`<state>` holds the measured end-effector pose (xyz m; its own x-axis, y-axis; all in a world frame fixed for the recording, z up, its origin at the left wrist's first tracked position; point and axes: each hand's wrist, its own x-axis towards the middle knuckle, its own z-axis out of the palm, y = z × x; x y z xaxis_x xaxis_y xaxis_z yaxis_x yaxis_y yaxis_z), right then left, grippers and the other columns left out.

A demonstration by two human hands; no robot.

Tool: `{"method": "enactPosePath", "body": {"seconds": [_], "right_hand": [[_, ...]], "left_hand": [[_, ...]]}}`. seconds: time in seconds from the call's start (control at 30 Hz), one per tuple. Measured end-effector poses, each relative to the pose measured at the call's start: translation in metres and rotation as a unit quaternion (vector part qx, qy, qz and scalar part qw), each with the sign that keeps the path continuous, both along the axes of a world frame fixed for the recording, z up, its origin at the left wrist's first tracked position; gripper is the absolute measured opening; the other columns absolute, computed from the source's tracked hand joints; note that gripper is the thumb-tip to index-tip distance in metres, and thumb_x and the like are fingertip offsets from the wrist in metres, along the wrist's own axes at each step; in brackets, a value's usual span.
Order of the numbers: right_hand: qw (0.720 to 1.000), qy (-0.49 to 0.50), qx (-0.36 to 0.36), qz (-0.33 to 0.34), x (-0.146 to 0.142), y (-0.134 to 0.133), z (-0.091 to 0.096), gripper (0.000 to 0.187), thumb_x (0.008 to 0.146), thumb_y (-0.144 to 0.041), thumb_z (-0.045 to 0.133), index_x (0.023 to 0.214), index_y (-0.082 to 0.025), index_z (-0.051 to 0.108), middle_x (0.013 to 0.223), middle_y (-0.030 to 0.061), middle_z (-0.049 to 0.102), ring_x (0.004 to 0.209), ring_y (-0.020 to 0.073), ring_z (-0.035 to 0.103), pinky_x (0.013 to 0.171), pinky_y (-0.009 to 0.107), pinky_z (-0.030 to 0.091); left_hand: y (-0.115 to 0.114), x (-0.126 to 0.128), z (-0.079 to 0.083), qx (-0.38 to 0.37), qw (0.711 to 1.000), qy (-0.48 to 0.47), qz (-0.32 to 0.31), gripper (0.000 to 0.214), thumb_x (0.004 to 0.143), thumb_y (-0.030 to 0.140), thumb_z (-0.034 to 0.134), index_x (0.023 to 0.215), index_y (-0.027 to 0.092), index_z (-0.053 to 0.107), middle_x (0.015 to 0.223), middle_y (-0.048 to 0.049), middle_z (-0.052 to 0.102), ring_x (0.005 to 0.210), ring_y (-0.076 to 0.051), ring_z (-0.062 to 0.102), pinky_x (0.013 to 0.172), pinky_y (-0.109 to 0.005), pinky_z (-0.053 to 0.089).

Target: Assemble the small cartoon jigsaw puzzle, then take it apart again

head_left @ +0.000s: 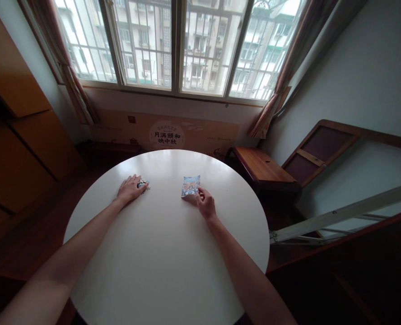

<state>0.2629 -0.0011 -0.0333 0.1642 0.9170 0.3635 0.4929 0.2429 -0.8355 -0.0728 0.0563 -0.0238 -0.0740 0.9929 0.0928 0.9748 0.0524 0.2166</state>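
My left hand [130,187] lies palm down on the white round table [146,262], fingers stretched out. Beside and partly under its fingers is a little heap of small dark and colourful pieces [142,183], like jigsaw pieces, though too small to be sure. My right hand [206,204] pinches the right edge of a small printed packet or card [190,186], mostly blue with orange and white figures. Its lower edge appears lifted off the tabletop. Whether it is a bag or a folded sheet I cannot tell.
Past the table's far edge stands a long printed board [119,126] below the barred windows [207,49]. A wooden bench [264,164] is at the right, near a leaning wooden frame [322,146]. Orange cabinets [20,153] line the left side.
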Motion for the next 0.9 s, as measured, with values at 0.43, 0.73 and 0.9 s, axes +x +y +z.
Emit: {"method": "enactPosePath", "body": {"seconds": [0.43, 0.73, 0.9], "right_hand": [[0.995, 0.071, 0.077, -0.001, 0.0, -0.006, 0.012, 0.041, 0.084, -0.032, 0.047, 0.118, -0.013, 0.06, 0.109, 0.0134, 0.066, 0.082, 0.0185, 0.064, 0.069, 0.031, 0.055], [0.987, 0.093, 0.096, 0.088, -0.007, -0.017, 0.021, 0.045, 0.085, -0.032, 0.05, 0.127, -0.015, 0.055, 0.117, 0.0119, 0.063, 0.094, 0.0189, 0.062, 0.076, 0.031, 0.054], [0.982, 0.085, 0.048, 0.16, -0.015, -0.02, 0.014, 0.048, 0.084, -0.033, 0.053, 0.129, -0.018, 0.055, 0.117, 0.0108, 0.064, 0.095, 0.0194, 0.062, 0.079, 0.032, 0.054]], "left_hand": [[-0.011, 0.092, -0.013, 0.051, 0.982, -0.03, -0.177, 0.068, 0.086, 0.06, 0.038, 0.136, 0.014, 0.047, 0.147, -0.0155, 0.036, 0.137, -0.029, 0.03, 0.113, -0.042, 0.021], [-0.043, 0.131, 0.018, 0.275, 0.926, -0.03, -0.258, 0.073, 0.084, 0.057, 0.05, 0.144, 0.02, 0.032, 0.149, -0.0128, 0.033, 0.139, -0.031, 0.022, 0.113, -0.048, 0.015], [-0.05, 0.132, 0.038, 0.261, 0.902, 0.003, -0.344, 0.031, 0.093, 0.026, 0.043, 0.117, 0.029, 0.062, 0.113, -0.0068, 0.064, 0.109, -0.023, 0.052, 0.1, -0.044, 0.028]]}}
